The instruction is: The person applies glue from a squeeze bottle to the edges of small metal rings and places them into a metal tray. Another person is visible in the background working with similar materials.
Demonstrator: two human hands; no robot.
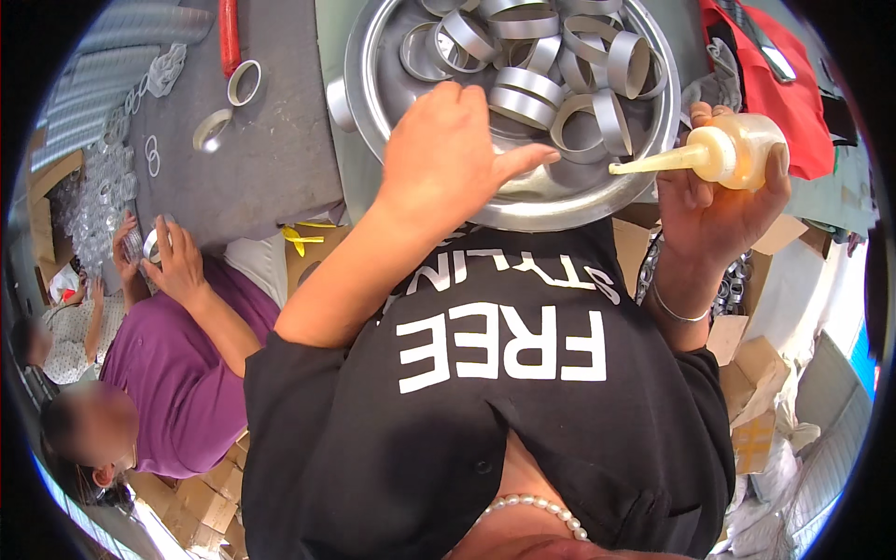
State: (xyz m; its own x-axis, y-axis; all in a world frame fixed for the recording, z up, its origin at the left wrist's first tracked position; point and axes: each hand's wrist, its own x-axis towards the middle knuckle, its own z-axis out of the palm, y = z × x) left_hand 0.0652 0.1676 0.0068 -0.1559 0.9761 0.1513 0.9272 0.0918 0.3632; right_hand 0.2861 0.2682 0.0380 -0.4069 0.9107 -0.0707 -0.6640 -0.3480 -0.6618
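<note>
My left hand (pixel 450 154) is over the near-left part of a round metal tray (pixel 523 217). Its thumb is stretched to the right, apart from the bent fingers, and nothing shows in it. Several silver metal rings (pixel 527 98) lie jumbled in the tray, beyond my left hand. To the right of the tray, my right hand (pixel 719 201) is closed round a translucent squeeze bottle (pixel 754 149) with a long thin nozzle and yellowish contents. The bottle lies sideways in the grip, its nozzle pointing left over the tray's rim.
At left, a co-worker in purple (pixel 187 355) handles a ring beside a grey-covered table (pixel 271 159). Two loose rings and a red tube (pixel 229 37) rest on it. A red bag (pixel 793 103) is at far right. Cardboard boxes (pixel 751 383) stand below on the right.
</note>
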